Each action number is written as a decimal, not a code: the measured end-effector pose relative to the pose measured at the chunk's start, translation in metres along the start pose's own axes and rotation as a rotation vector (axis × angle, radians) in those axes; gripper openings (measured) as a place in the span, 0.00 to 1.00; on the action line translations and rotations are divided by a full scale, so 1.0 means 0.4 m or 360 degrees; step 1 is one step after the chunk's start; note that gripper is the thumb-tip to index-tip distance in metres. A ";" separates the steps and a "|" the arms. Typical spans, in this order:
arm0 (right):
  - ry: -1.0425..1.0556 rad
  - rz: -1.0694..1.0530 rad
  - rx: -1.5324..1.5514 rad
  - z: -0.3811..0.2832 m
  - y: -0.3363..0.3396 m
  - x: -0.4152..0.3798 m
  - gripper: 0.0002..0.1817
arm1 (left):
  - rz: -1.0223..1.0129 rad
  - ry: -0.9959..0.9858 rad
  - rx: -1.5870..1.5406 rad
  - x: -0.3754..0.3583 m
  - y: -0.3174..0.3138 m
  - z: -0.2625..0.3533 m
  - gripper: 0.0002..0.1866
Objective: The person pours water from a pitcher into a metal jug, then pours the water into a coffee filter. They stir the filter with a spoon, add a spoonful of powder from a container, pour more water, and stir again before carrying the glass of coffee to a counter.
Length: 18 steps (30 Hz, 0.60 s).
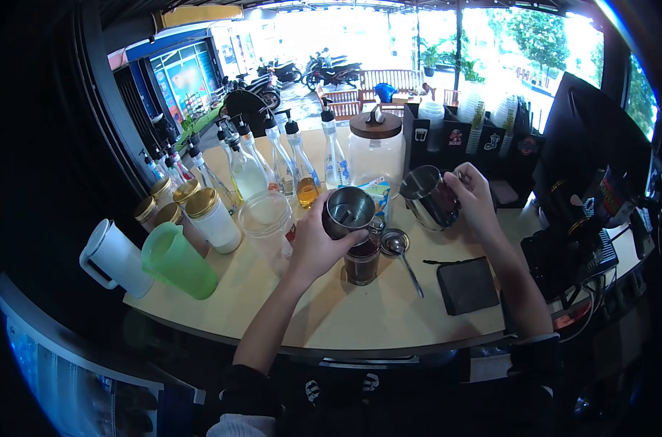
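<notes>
My left hand point(316, 251) is wrapped round a metal cup point(350, 213), its open mouth facing up at me. Just below that cup stands a clear glass point(362, 271) of dark liquid, partly covered by the cup in this view. My right hand point(473, 193) grips the handle of a steel milk pitcher point(434, 207), raised over the table and tipped with its mouth to the left. Between the two hands, a small round metal dish point(395, 242) sits beside the glass, and a long-handled spoon point(412, 275) rests from it toward the front.
At left stand a green jug point(178, 262), a white jug point(116, 255), gold-lidded jars point(216, 222) and a clear tub point(264, 222). Several pump bottles point(302, 171) and a wooden-lidded jar point(376, 149) line the back. A folded dark cloth point(468, 286) lies at right, before a black cup holder point(476, 142).
</notes>
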State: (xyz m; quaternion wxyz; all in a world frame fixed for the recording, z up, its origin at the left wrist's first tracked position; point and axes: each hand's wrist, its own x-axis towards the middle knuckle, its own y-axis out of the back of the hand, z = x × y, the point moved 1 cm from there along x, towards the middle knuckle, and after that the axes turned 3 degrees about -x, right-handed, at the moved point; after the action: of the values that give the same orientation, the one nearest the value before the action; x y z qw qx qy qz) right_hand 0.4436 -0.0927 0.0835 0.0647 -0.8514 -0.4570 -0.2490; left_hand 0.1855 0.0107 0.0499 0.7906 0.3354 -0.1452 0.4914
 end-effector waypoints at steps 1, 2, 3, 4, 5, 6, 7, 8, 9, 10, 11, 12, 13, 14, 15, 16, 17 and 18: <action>0.0021 0.0035 0.0134 0.030 0.006 -0.005 0.10 | 0.0002 0.0006 0.0005 0.001 0.000 0.001 0.41; 0.0016 0.0029 0.0138 0.058 0.016 -0.013 0.10 | -0.0004 0.0023 0.0051 0.002 0.000 0.004 0.41; -0.0033 0.0081 0.0131 0.086 0.028 -0.022 0.10 | -0.0011 0.0040 0.0098 0.003 0.001 0.007 0.42; -0.0081 0.0133 0.0122 0.116 0.038 -0.031 0.10 | -0.0009 0.0046 0.0102 0.004 0.003 0.009 0.42; -0.0127 0.0167 0.0208 0.150 0.043 -0.042 0.10 | -0.0021 0.0050 0.0110 0.005 0.003 0.012 0.42; -0.0135 0.0166 0.0210 0.182 0.052 -0.053 0.10 | -0.0035 0.0053 0.0119 0.005 0.002 0.013 0.42; -0.0160 0.0190 0.0205 0.214 0.062 -0.063 0.10 | -0.0039 0.0059 0.0122 0.004 0.001 0.011 0.42; -0.0184 0.0215 0.0200 0.238 0.068 -0.073 0.10 | -0.0048 0.0044 0.0089 0.004 0.001 0.010 0.41; -0.0190 0.0215 0.0202 0.256 0.070 -0.085 0.10 | -0.0056 0.0028 0.0057 0.002 0.001 0.008 0.41; -0.0191 0.0234 0.0289 0.270 0.071 -0.096 0.10 | -0.0061 0.0032 0.0060 0.001 0.000 0.003 0.41; -0.0190 0.0254 0.0376 0.285 0.073 -0.106 0.10 | -0.0062 0.0040 0.0026 -0.001 -0.001 -0.005 0.41; -0.0193 0.0257 0.0378 0.307 0.080 -0.113 0.10 | -0.0062 0.0046 -0.0009 -0.002 -0.003 -0.011 0.41; -0.0218 0.0266 0.0411 0.323 0.085 -0.118 0.10 | -0.0066 0.0046 -0.0006 -0.005 -0.004 -0.013 0.41; -0.0241 0.0275 0.0443 0.337 0.089 -0.122 0.10 | -0.0077 0.0062 -0.0046 -0.008 -0.005 -0.015 0.41; -0.0242 0.0276 0.0444 0.349 0.091 -0.127 0.10 | -0.0087 0.0080 -0.0086 -0.011 -0.006 -0.016 0.42; -0.0237 0.0312 0.0444 0.351 0.091 -0.131 0.10 | -0.0088 0.0081 -0.0086 -0.012 -0.006 -0.012 0.42; -0.0231 0.0348 0.0443 0.353 0.091 -0.135 0.10 | -0.0129 0.0135 -0.0078 -0.014 -0.005 -0.004 0.41; -0.0231 0.0347 0.0441 0.362 0.092 -0.138 0.10 | -0.0170 0.0189 -0.0070 -0.016 -0.006 0.002 0.40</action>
State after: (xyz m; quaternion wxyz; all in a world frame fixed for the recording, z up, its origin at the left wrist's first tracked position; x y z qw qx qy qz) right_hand 0.5009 -0.1061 -0.0644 0.1747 -0.8946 -0.3955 -0.1130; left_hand 0.1845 0.0053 0.0459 0.8301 0.2953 -0.0907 0.4643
